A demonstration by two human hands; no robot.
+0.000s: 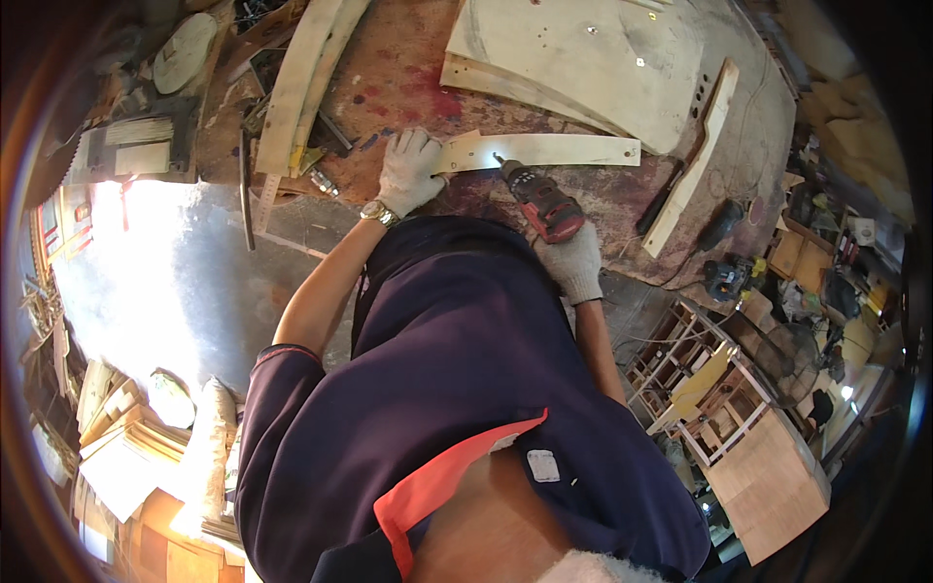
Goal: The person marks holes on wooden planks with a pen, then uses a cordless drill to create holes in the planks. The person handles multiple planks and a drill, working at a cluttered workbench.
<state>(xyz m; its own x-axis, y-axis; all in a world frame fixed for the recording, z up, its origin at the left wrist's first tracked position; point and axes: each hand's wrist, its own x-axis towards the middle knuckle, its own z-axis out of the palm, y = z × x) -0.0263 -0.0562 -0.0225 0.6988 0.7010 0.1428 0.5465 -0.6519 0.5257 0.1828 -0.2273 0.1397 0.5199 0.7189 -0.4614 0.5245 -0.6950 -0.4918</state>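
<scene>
A pale, gently curved wooden strip (573, 150) lies across the workbench in front of me. My left hand (410, 173), in a light work glove with a watch at the wrist, presses on the strip's left end with its fingers closed over it. In my gloved right hand (571, 257) is a red and black cordless drill (546, 206). The drill's tip points at the strip, where its work light makes a bright spot. I cannot tell whether the bit touches the wood. The drill's body hides part of the grip.
Large pale boards (573, 58) lie at the back of the stained workbench (408, 73). Curved wooden pieces (303, 92) rest at left, a narrow wooden slat (692, 165) at right. A wooden frame (724, 379) stands on the lower right; stacked boards (136, 452) are lower left.
</scene>
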